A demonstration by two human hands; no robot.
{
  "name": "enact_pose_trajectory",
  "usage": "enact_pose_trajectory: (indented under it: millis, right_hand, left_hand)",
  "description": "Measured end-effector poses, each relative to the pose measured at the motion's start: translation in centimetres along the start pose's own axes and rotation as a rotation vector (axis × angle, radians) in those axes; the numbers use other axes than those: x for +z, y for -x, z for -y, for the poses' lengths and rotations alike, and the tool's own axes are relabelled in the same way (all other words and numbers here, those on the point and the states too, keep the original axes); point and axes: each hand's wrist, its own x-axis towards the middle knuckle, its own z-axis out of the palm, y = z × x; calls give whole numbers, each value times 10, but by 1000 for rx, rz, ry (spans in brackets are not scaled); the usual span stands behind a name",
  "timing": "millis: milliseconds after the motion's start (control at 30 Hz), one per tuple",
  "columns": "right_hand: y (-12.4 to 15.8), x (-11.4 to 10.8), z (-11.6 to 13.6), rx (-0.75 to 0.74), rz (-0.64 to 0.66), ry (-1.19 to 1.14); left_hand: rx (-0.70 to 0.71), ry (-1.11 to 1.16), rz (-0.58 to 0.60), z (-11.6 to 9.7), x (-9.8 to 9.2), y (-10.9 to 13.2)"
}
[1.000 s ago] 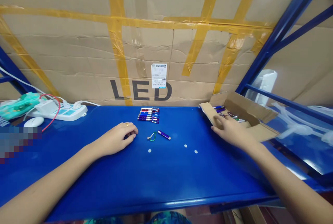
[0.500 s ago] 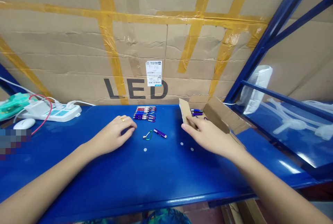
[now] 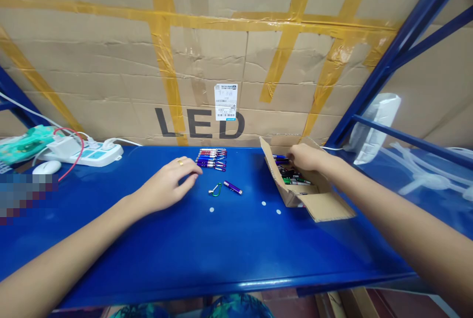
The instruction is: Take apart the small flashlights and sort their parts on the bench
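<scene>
Left hand (image 3: 166, 185) lay loosely curled on the blue table (image 3: 229, 254), empty — just beside the flashlights (image 3: 211, 158) at 12 o'clock. Right arm reached to 2 o'clock, right hand (image 3: 306, 157) over the cardboard box (image 3: 318, 207) — pinch can't tell.

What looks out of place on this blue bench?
One purple flashlight lies apart from the neat row of flashlights, next to a green carabiner that seems unattached to it. The others sit lined up, so this pair stands out.
</scene>
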Motion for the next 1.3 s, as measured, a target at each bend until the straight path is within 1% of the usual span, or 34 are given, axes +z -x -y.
enact_pose_trajectory:
  millis: [100, 200, 300, 433, 533, 667, 767, 900, 1100, 1167, 1300]
  right_hand:
    - [-3, 11, 11, 12, 103, 110]
    - [-7, 17, 11, 16, 122, 160]
    - [-9, 22, 8, 19, 127, 188]
    - [-8, 23, 8, 0, 124, 201]
    - [-4, 17, 14, 2, 149, 213]
    - [-2, 1, 17, 18, 261, 268]
    - [-5, -5, 13, 12, 290, 275]
    - [-9, -2, 7, -23, 300, 314]
    - [-3, 3, 18, -41, 290, 424]
    - [-2, 5, 20, -42, 265, 395]
    - [-5, 7, 11, -54, 173, 207]
  left_hand:
    - [138, -32, 1, -18, -2, -14]
    - [201, -48, -34, -25, -5, -25]
    - [154, -25, -59, -15, -7, -29]
    - [-19, 13, -76, 13, -8, -21]
    - [-82, 4, -82, 31, -6, -13]
    - [-91, -54, -60, 46, -3, -6]
    - [-99, -75, -56, 49, 0, -5]
    - [-102, -77, -53, 47, 4, -4]
    - [-110, -80, -42, 44, 8, -3]
    - [-115, -79, -44, 45, 8, -3]
    - [-125, -65, -48, 46, 7, -3]
